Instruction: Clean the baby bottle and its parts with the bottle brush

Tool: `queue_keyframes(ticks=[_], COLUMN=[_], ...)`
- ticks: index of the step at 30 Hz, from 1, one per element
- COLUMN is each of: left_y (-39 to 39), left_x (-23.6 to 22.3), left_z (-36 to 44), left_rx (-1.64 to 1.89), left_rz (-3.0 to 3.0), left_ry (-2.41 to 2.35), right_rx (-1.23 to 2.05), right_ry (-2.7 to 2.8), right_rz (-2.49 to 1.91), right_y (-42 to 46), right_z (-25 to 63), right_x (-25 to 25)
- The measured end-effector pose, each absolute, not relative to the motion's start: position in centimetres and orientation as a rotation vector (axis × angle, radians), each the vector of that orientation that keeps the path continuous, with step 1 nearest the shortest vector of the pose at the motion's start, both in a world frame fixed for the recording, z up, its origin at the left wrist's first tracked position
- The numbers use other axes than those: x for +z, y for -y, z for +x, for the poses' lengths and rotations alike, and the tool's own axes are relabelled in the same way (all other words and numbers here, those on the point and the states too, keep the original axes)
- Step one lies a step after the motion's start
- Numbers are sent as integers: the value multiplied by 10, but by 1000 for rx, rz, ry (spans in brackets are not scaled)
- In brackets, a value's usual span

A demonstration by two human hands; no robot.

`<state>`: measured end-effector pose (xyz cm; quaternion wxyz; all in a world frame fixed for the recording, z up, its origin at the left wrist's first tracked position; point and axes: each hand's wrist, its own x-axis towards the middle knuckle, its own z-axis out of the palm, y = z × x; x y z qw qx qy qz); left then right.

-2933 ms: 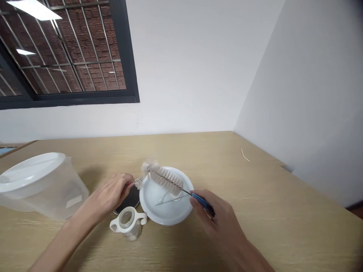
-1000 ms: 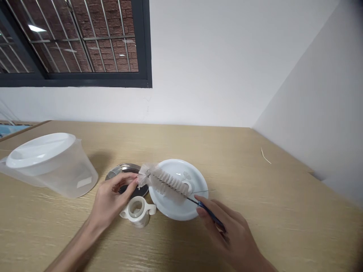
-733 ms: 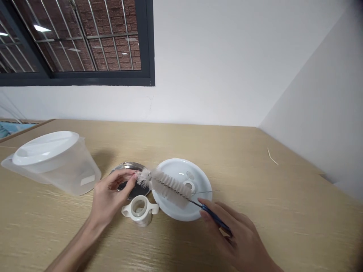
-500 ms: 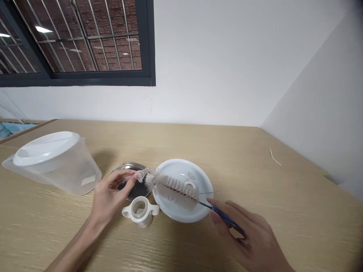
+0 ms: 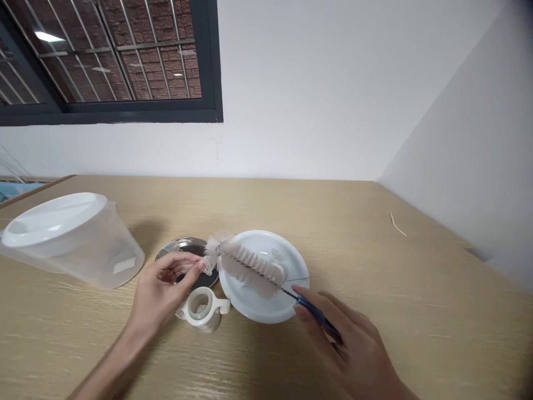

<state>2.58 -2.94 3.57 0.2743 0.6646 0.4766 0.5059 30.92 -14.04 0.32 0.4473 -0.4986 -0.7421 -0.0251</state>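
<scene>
My right hand [image 5: 345, 339] is closed round the blue handle of a bottle brush [image 5: 250, 268] with white bristles, slanting up to the left over a white bowl [image 5: 266, 315]. In my left hand [image 5: 166, 289], thumb and fingers pinch a small translucent ridged piece [image 5: 207, 265], close against the brush tip; whether the bristles touch it I cannot tell. Just below stands a white two-handled cup-like piece [image 5: 202, 311] with an open top. A dark round dish with a shiny metal rim [image 5: 187, 242] lies partly hidden behind my left hand. Small pale pieces and a thin wire lie in the bowl.
A translucent plastic jug [image 5: 100, 250] with a white lid stands at the left on the wooden table [image 5: 333, 222]. A thin pale strip [image 5: 397, 225] lies at the right. White walls and a barred window [image 5: 125, 55] close off the back.
The brush tip has shifted slightly left and up relative to the small translucent piece. The whole view has moved a little. Both hands keep hold of the same things.
</scene>
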Motion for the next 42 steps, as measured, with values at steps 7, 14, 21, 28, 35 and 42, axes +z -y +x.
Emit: queue_keyframes(ticks=[7, 14, 21, 28, 35, 42], left_y=[26, 30, 31, 32, 31, 30], left_x=[37, 24, 22, 21, 19, 26], left_z=[17, 16, 14, 13, 13, 11], left_rx=[1399, 1348, 1332, 1336, 1317, 1308], left_rz=[1757, 1889, 1883, 1883, 1886, 1870], left_ry=[-1374, -1311, -1310, -1299, -1294, -1353], right_rx=[-89, -28, -143, -42, -17, -3], right_ry=[1842, 1813, 1754, 1814, 1790, 1875], right_rz=[-1242, -1245, -1301, -1276, -1264, -1218], right_y=[139, 142, 139, 140, 141, 142], right_z=[320, 316, 322, 319, 316, 326], right_x=[0, 2, -1, -5, 1, 3])
